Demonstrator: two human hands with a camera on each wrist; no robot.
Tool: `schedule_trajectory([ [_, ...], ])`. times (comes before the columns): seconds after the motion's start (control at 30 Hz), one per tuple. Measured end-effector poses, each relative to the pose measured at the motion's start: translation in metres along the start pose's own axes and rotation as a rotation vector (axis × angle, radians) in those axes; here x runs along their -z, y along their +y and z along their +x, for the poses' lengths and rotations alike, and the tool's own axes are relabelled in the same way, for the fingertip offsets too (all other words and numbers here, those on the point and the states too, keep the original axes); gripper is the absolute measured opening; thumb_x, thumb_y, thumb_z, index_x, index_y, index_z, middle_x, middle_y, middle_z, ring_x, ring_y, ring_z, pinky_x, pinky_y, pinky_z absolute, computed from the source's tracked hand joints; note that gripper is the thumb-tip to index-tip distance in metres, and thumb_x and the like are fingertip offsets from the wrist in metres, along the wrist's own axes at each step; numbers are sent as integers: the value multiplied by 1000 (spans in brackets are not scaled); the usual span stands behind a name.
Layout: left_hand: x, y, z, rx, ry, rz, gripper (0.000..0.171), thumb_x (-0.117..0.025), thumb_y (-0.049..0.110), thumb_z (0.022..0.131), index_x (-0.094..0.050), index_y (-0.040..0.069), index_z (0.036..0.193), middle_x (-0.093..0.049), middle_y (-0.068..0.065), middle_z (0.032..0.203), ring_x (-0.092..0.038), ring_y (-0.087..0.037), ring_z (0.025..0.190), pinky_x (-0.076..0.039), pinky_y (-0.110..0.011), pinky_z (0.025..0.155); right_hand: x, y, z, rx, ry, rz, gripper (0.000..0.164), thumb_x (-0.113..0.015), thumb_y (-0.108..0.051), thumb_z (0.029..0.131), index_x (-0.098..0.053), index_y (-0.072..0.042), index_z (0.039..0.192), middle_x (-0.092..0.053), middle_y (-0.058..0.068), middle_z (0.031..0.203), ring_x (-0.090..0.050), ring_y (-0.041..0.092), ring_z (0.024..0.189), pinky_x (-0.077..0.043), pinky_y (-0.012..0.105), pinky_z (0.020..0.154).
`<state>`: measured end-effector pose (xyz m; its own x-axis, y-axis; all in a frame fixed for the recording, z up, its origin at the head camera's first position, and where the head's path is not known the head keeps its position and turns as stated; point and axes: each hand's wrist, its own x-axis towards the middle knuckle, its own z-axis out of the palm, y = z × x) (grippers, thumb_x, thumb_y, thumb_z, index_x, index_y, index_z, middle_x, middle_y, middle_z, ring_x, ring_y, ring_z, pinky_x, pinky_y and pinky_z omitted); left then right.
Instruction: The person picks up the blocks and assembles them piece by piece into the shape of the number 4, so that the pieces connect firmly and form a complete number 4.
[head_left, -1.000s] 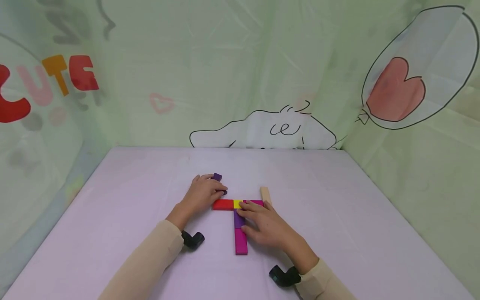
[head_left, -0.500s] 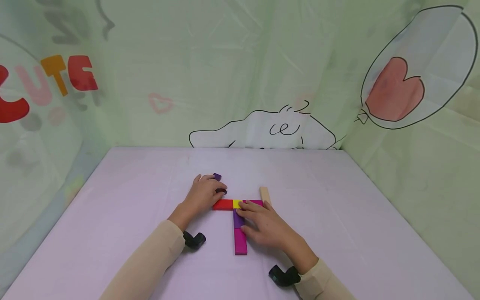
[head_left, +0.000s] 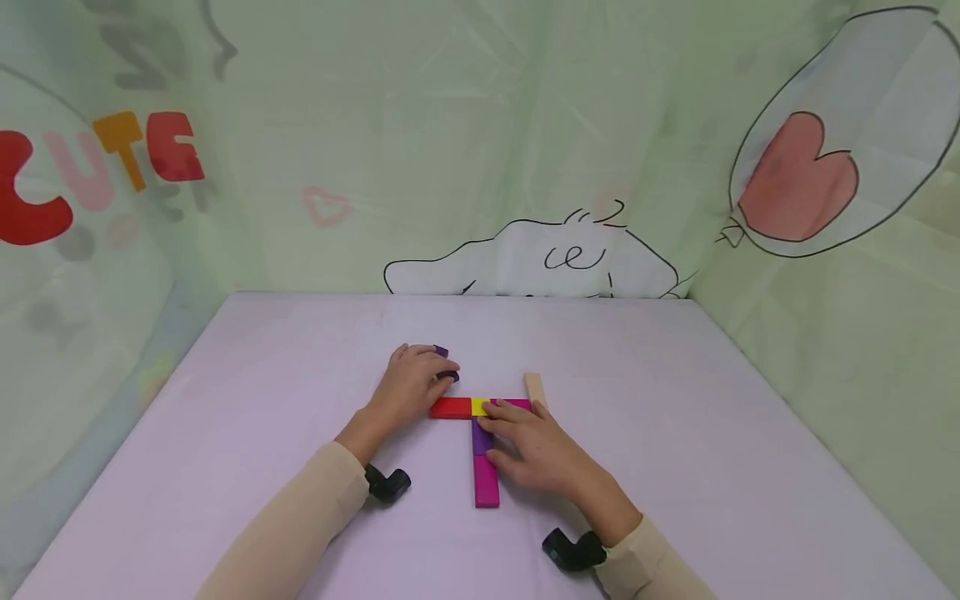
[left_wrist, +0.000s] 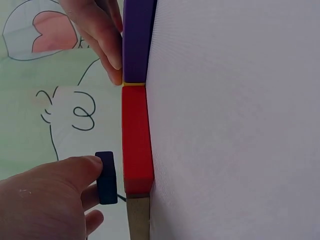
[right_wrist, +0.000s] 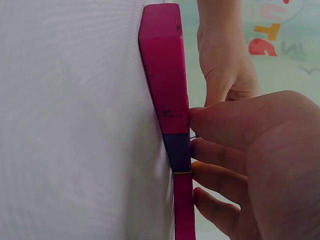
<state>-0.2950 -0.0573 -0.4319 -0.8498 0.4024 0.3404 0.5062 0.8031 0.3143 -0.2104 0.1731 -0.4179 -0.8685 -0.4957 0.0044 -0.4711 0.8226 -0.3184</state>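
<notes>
We see the left hand (head_left: 408, 383) clamped with thumb and finger on the small dark block (left_wrist: 106, 177), whose long axis runs nearly parallel to the red block (head_left: 451, 408), placed left to right just beside this hand's thumb. The right hand (head_left: 540, 450) has its fingers apart, and the tips touch the blocks. Partly under them, the yellow block (head_left: 479, 407) and the short magenta block (head_left: 520, 403) continue the red line, while the purple block (head_left: 482, 436) and the lower magenta block (head_left: 486, 481) make a stem pointing toward the person. Beyond this hand, the tan block (head_left: 535, 389) points away, slightly slanted, plain like bare wood. The coloured pieces look smooth, straight-edged; the lower magenta block carries small dark marks. The pale tabletop (head_left: 375, 550) seems finely woven.
</notes>
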Motion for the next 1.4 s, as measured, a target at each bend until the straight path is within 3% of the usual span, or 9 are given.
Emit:
schedule_trajectory([
  [0.17,5,-1,-6,-2,-1,8,28,-74,22,97,-76,17,124,-75,-3,125,-56,-32,135,-32,-61,121,0,0,1,14,2,5,50,-71,-26,96,-63,-11,143,-53,8,157,-43,30,150,-20,71,122],
  [0.5,13,-9,-22,-39,17,-34,27,-74,20,96,-76,14,122,-77,-5,118,-66,-28,122,-48,-49,112,-1,1,2,-3,7,10,53,-73,-28,94,-63,-13,144,-53,7,157,-42,30,150,-20,71,122],
  [0.67,19,-12,-33,-82,66,-26,22,-74,15,95,-78,13,117,-78,-5,115,-68,-30,117,-48,-50,110,-1,2,2,-3,6,8,53,-73,-28,94,-63,-14,144,-52,8,157,-41,30,151,-20,73,121],
  [0.83,25,-10,-46,-59,65,-16,22,-77,12,93,-78,11,115,-78,-8,113,-68,-32,116,-50,-52,108,0,1,2,-14,-5,13,54,-73,-28,94,-62,-14,145,-51,7,158,-41,30,151,-19,72,122],
  [1.13,15,-14,-55,37,-37,-39,24,-74,12,95,-78,14,119,-79,-3,113,-71,-25,110,-56,-45,99,-3,6,2,-13,3,14,53,-72,-27,94,-62,-14,144,-52,8,157,-42,31,150,-19,72,122],
  [1.4,19,-12,-54,114,-156,-22,33,-70,13,97,-74,17,130,-75,-3,127,-68,-25,123,-54,-46,105,-3,5,3,-12,5,6,53,-73,-27,94,-63,-14,144,-52,7,157,-42,31,150,-19,72,121],
])
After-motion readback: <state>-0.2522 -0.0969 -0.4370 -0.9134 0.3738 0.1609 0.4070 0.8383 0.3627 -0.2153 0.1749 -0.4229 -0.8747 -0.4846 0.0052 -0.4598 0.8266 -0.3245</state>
